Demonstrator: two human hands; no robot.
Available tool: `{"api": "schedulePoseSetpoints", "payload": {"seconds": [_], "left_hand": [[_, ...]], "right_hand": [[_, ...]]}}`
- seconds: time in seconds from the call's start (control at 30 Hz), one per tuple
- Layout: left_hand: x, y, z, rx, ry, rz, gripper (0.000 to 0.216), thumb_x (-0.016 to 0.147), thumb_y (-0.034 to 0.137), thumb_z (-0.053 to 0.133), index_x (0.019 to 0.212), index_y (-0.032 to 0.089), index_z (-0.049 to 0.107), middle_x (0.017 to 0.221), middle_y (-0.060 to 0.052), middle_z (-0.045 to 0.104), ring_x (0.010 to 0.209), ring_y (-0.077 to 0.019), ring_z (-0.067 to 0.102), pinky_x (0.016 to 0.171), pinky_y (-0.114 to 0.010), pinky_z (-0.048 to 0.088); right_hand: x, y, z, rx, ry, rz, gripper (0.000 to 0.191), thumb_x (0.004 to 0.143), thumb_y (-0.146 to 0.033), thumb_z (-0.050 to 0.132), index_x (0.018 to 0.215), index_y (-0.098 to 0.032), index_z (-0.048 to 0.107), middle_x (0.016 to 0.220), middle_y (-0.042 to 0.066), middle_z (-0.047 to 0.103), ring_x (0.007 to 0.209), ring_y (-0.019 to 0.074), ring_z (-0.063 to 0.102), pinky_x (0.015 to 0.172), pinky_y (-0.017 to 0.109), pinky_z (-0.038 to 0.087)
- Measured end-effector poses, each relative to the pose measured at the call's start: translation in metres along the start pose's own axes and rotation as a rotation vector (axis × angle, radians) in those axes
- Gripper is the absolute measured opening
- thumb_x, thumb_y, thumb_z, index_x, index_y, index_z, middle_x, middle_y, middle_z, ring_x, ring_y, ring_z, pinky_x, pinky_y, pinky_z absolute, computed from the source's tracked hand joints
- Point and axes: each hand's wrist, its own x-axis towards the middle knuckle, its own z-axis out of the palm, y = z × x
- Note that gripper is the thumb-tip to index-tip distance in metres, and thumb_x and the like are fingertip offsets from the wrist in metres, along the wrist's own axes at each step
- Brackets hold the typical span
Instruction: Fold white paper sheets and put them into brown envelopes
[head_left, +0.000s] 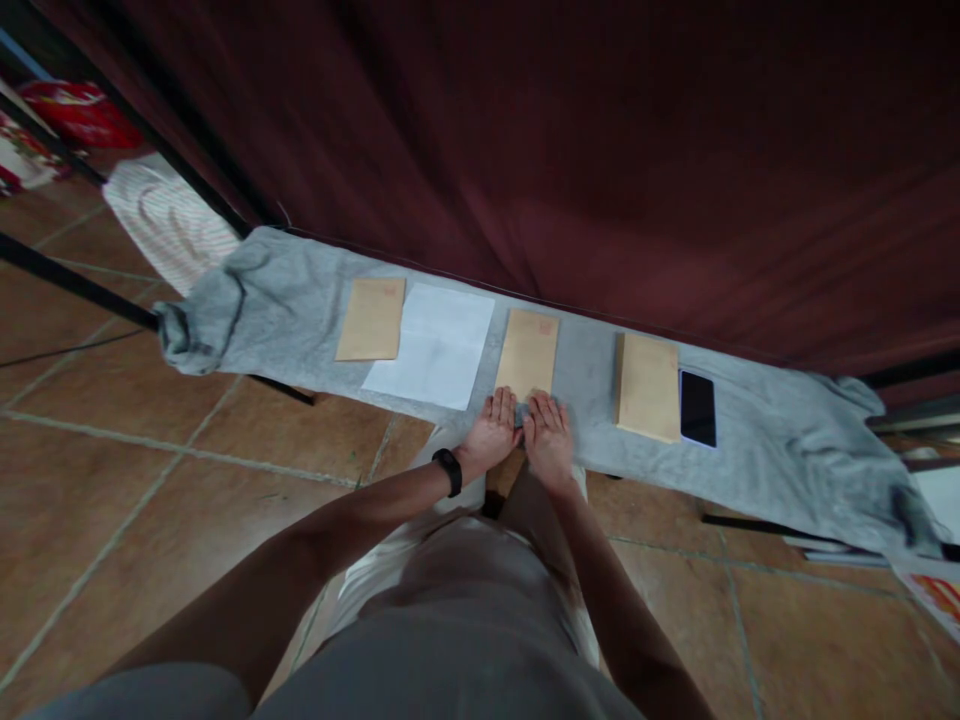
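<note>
Head view: left hand (491, 432) and right hand (549, 440) lie equally near, fingers extended, at the near end of the middle envelope (529, 348), its long axis running forward on grey cloth (587, 378); whether thumbs pinch, I cannot tell.

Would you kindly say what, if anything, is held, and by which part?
Nothing appears gripped; the left hand and right hand rest, fingers extended, on the near end of the middle tan paper envelope.

observed left hand (493, 432) and right hand (549, 440) with fingers (501, 402) flat at the near end of a brown envelope (529, 350). found white sheet (442, 345) left of these fingers, phone (698, 408) well to their right.
</note>
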Motion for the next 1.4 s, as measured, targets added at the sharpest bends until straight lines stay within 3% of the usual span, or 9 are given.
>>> {"api": "schedulePoseSetpoints", "payload": {"seconds": [0.3,0.47,0.63,0.77,0.9,1.1,1.23,1.3,1.4], "left_hand": [[-0.009,-0.006,0.003,-0.203,0.091,-0.055,0.057,0.095,0.02,0.038,0.149,-0.001,0.041,0.157,-0.024,0.039,0.152,-0.0303,0.027,0.123,-0.049,0.028],[0.005,-0.014,0.005,-0.58,0.24,-0.285,0.052,0.089,0.015,0.045,0.14,0.009,0.051,0.156,-0.019,0.043,0.147,-0.0281,0.038,0.119,-0.046,0.037],[0.041,-0.033,-0.002,-0.922,0.275,-0.529,0.044,0.076,0.013,0.057,0.119,0.015,0.063,0.105,-0.009,0.072,0.104,-0.0243,0.068,0.095,-0.042,0.055],[0.055,-0.037,-0.012,-1.203,0.311,-0.728,0.047,0.07,0.011,0.062,0.116,0.013,0.063,0.074,0.001,0.067,0.07,-0.0173,0.066,0.071,-0.03,0.055],[0.059,-0.028,-0.028,-1.321,0.322,-0.62,0.048,0.069,0.011,0.059,0.116,0.014,0.065,0.072,0.002,0.065,0.065,-0.0148,0.062,0.065,-0.027,0.052],[0.06,-0.006,-0.056,-1.334,0.296,-0.299,0.053,0.08,0.03,0.067,0.131,0.019,0.059,0.097,-0.004,0.069,0.088,-0.018,0.068,0.081,-0.031,0.057],[0.054,-0.007,-0.049,-1.278,0.436,-0.459,0.055,0.082,0.044,0.068,0.131,0.019,0.059,0.126,-0.012,0.063,0.115,-0.0238,0.063,0.09,-0.035,0.056],[0.05,-0.008,-0.041,-1.366,0.353,-0.585,0.056,0.083,0.046,0.065,0.129,0.015,0.058,0.117,-0.013,0.067,0.106,-0.0238,0.067,0.086,-0.037,0.057],[0.046,-0.007,-0.029,-1.556,0.094,-0.563,0.047,0.081,0.048,0.065,0.115,0.015,0.065,0.095,-0.008,0.072,0.085,-0.0208,0.071,0.074,-0.033,0.059]], "right_hand": [[0.001,-0.014,0.004,-0.003,0.012,-0.011,0.046,0.107,-0.031,0.036,0.146,-0.014,0.053,0.151,0.013,0.052,0.143,0.023,0.044,0.122,0.045,0.029],[0.002,-0.014,0.009,-0.007,0.061,0.017,0.045,0.105,-0.026,0.04,0.147,-0.015,0.051,0.15,0.013,0.054,0.141,0.0226,0.047,0.12,0.044,0.033],[0.005,-0.016,0.014,-0.008,0.086,0.054,0.044,0.102,-0.023,0.044,0.144,-0.015,0.055,0.149,0.011,0.055,0.14,0.0216,0.049,0.119,0.041,0.036],[0.009,-0.02,0.016,-0.02,0.097,0.091,0.044,0.1,-0.023,0.05,0.143,-0.014,0.056,0.149,0.011,0.055,0.138,0.0215,0.05,0.118,0.038,0.039],[0.02,-0.024,0.01,0.009,0.12,0.154,0.049,0.099,-0.022,0.051,0.146,-0.013,0.051,0.151,0.013,0.052,0.135,0.0248,0.054,0.113,0.039,0.045],[0.045,-0.012,-0.015,0.572,0.305,0.411,0.037,0.098,-0.029,0.044,0.123,-0.02,0.069,0.126,0.015,0.071,0.103,0.0249,0.072,0.091,0.037,0.058],[0.051,-0.004,-0.021,1.001,0.393,0.563,0.038,0.097,-0.047,0.046,0.099,-0.018,0.07,0.094,0.011,0.077,0.08,0.0219,0.073,0.074,0.034,0.061],[0.049,-0.007,-0.017,1.2,0.398,0.613,0.035,0.094,-0.051,0.051,0.094,-0.02,0.067,0.092,0.009,0.077,0.076,0.0199,0.073,0.072,0.033,0.061],[0.045,-0.017,-0.006,1.477,0.41,0.677,0.028,0.086,-0.05,0.062,0.084,-0.022,0.063,0.083,0.004,0.074,0.07,0.0171,0.07,0.07,0.031,0.061]]}}
